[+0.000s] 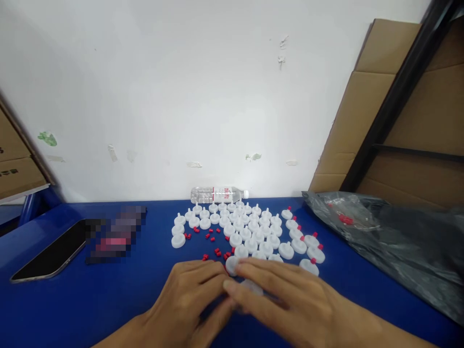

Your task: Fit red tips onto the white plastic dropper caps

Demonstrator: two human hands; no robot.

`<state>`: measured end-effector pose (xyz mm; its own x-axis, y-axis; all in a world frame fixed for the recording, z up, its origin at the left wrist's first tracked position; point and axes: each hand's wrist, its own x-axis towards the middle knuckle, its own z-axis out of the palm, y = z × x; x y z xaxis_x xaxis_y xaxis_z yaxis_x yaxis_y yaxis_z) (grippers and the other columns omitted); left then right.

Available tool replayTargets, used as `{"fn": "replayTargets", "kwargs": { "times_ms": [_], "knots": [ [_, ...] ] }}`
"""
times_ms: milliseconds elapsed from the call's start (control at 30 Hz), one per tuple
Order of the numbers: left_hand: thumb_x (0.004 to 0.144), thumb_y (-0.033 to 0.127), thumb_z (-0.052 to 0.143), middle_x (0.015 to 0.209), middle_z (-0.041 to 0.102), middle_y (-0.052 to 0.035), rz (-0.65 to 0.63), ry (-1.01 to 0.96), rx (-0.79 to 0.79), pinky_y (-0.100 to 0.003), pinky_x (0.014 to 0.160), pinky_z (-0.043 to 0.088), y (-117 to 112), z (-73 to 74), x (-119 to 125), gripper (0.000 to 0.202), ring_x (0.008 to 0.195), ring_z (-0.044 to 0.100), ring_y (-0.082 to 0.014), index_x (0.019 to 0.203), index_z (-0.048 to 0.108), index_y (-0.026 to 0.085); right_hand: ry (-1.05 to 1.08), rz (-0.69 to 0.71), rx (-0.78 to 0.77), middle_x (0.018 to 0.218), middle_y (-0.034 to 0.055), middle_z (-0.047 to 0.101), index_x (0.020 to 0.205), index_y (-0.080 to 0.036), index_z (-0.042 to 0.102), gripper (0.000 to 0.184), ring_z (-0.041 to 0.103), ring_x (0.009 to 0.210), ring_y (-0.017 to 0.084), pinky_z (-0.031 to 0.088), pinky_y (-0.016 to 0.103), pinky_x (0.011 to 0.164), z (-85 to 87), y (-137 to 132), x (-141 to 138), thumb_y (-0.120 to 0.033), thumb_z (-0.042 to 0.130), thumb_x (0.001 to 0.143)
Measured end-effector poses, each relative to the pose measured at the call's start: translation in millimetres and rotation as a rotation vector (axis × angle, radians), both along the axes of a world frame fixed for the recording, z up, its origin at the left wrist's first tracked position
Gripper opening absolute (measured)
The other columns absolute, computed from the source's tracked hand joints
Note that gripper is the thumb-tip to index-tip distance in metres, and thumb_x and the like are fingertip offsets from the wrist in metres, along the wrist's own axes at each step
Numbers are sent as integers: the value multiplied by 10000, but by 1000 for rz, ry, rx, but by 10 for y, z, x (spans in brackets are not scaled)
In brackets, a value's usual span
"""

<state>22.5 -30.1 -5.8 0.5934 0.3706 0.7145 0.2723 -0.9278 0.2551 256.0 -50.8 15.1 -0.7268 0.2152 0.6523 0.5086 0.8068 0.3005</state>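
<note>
Near the front of the blue table my two hands meet at the fingertips. My right hand (pixel 290 295) is closed around a white disc (pixel 253 287), mostly covered by its fingers. My left hand (pixel 190 295) has its fingers bent and pressed together against the right fingertips; what they hold, if anything, is hidden. Just beyond lies another white disc (pixel 232 266), partly behind my fingers. Many white discs with short upright nozzles (pixel 266 248) spread out behind it. Several small red caps (pixel 217 252) lie loose to the left of them. Some discs at the right (pixel 309 266) carry red caps on their nozzles.
A clear plastic bottle (pixel 219 195) lies against the white wall. At the left are a black phone (pixel 50 251) and a blurred packet (pixel 118 234). Grey plastic sheeting (pixel 395 241) covers the right side, with a clear bag of red pieces (pixel 346 218). Cardboard (pixel 369 111) stands behind.
</note>
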Motion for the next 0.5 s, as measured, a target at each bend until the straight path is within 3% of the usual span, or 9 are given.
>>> {"fn": "replayTargets", "kwargs": {
  "times_ms": [67,167,267,333,500],
  "knots": [
    [947,91,478,824,672,-31,28,-24,-49,-288,671,482,44,2,-13,173,714,607,-150,966,625,180,20,-86,-23,1236,87,718,1268,-186,640,344,654,1196,197,571,299,971,37,126,140,-103,451,993],
    [931,73,498,929,680,-57,97,-16,-45,-358,787,468,94,-15,-34,235,848,588,-193,1084,640,181,124,-365,-67,1318,88,662,1151,-224,651,301,674,1143,218,587,317,860,133,378,441,-94,436,986],
    [933,97,530,1021,659,-76,204,31,15,-442,890,436,130,-53,-28,287,958,551,-237,1182,633,195,262,-651,-201,1092,58,729,1023,-226,640,108,716,907,237,548,332,717,258,640,778,-287,571,965],
    [946,122,531,1095,634,-93,252,92,26,-471,914,432,142,-76,-8,336,1009,532,-255,1264,606,203,243,-827,-318,956,46,727,976,-229,647,156,694,797,238,492,332,662,306,786,980,-374,611,932],
    [978,138,493,1252,578,-111,291,318,-32,-501,960,434,141,-111,43,434,1131,494,-283,1405,509,217,100,-1064,-550,851,59,716,870,-215,700,120,660,746,227,379,298,597,201,996,1284,-325,669,834]
  ]
}}
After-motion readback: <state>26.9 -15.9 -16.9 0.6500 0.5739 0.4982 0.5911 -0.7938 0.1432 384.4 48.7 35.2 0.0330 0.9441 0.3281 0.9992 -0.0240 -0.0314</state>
